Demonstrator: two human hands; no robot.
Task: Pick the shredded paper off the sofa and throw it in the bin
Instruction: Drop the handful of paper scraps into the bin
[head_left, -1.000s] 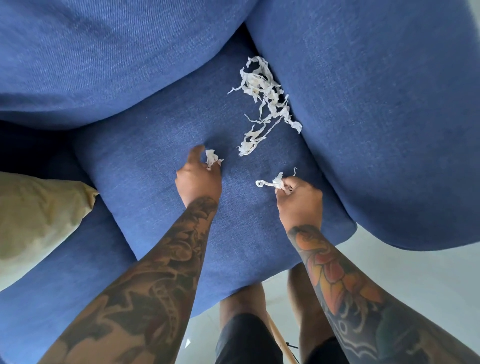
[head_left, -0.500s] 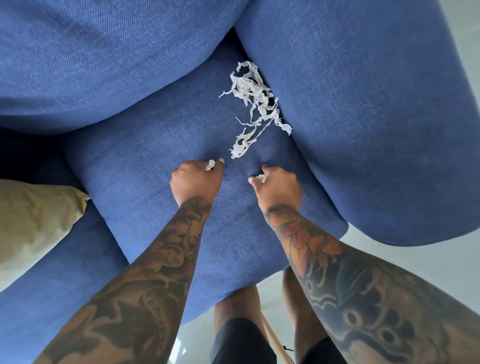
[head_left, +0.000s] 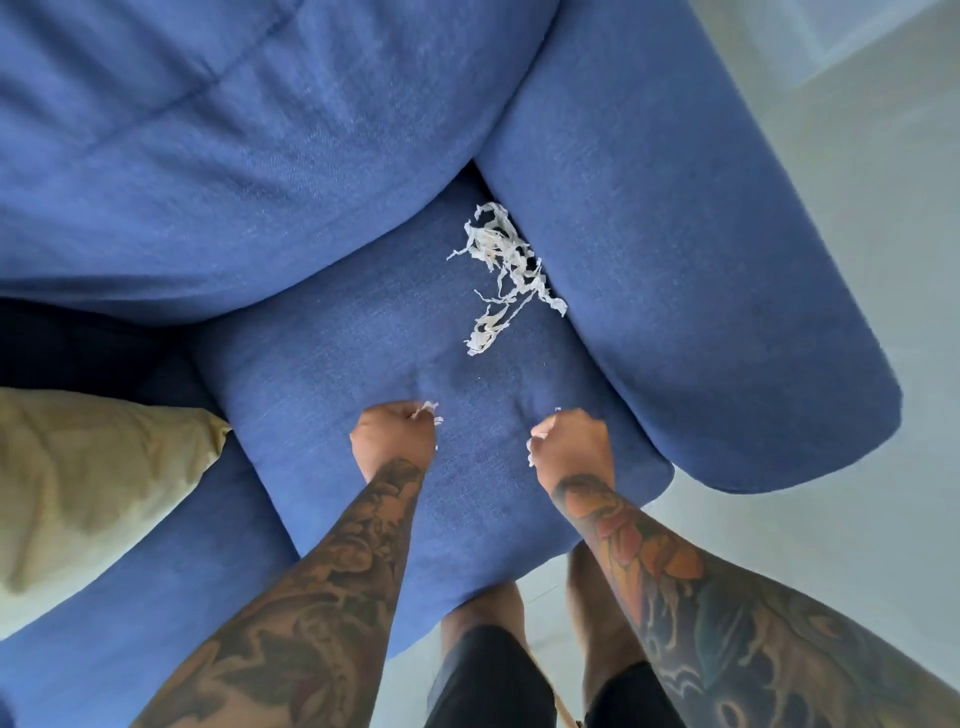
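Small scraps of paper are clutched in the curled fingers of the left hand (head_left: 393, 434) and the right hand (head_left: 571, 444). A loose pile of shredded paper (head_left: 503, 273) is left on the sofa (head_left: 337, 364) seat, beside the armrest (head_left: 701, 291).

No legible text, label, brand, number or sign appears in the head view. The sofa (head_left: 322, 171) fabric is plain blue with no tag or print. The forearm tattoos in front of the sofa are pictorial only, with no readable characters.
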